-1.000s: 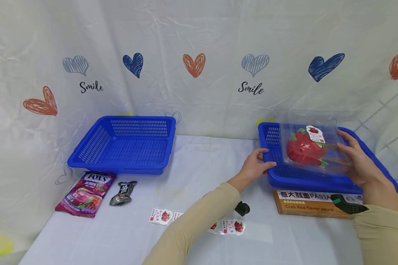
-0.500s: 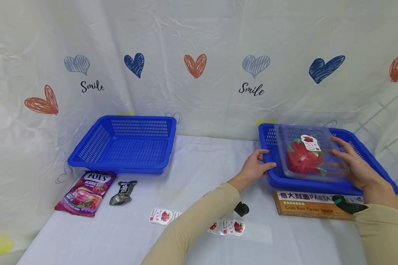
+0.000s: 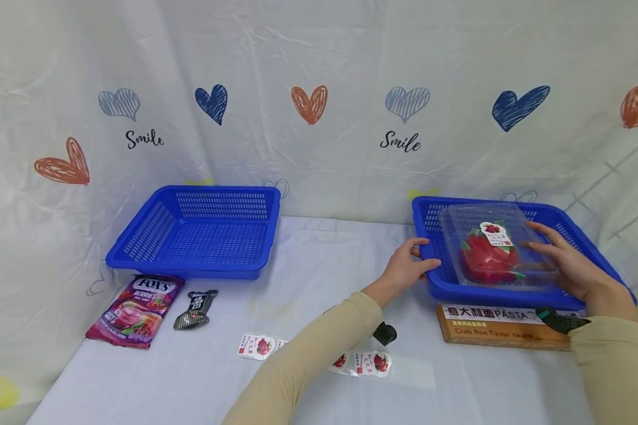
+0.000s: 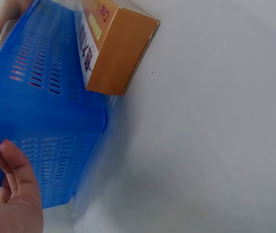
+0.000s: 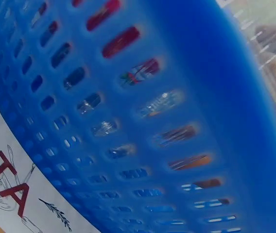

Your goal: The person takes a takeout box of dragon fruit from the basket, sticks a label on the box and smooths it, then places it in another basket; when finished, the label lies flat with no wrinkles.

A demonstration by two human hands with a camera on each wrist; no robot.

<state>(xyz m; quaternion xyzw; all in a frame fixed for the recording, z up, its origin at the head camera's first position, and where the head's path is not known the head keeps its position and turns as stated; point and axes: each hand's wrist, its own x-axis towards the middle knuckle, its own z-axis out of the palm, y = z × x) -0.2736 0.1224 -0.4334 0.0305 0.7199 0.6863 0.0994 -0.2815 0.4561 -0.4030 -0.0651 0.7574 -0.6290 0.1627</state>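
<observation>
A clear plastic clamshell box (image 3: 531, 260) sits tilted slightly inside the right blue basket (image 3: 473, 293). Within it is a red dragon fruit (image 3: 486, 260) with green tips, and a white sticker (image 3: 496, 234) is on the lid. My right hand (image 3: 576, 265) holds the box by its right side; the thumb is hidden. In the right wrist view the basket wall (image 5: 143, 126) covers most of that hand. My left hand (image 3: 406, 265) grips the basket's left rim between thumb and fingers, as the left wrist view also shows this hand (image 4: 14, 194).
An orange pasta box (image 3: 500, 333) lies against the front of the right basket. Another blue basket (image 3: 218, 236) stands at left, with a purple candy bag (image 3: 136, 310) and a small black wrapped packet (image 3: 195, 310) before it. Fruit stickers (image 3: 369, 363) lie near my left forearm.
My right hand has brought the clear box down and slightly left, from above the basket to inside it. The left hand has stayed on the rim.
</observation>
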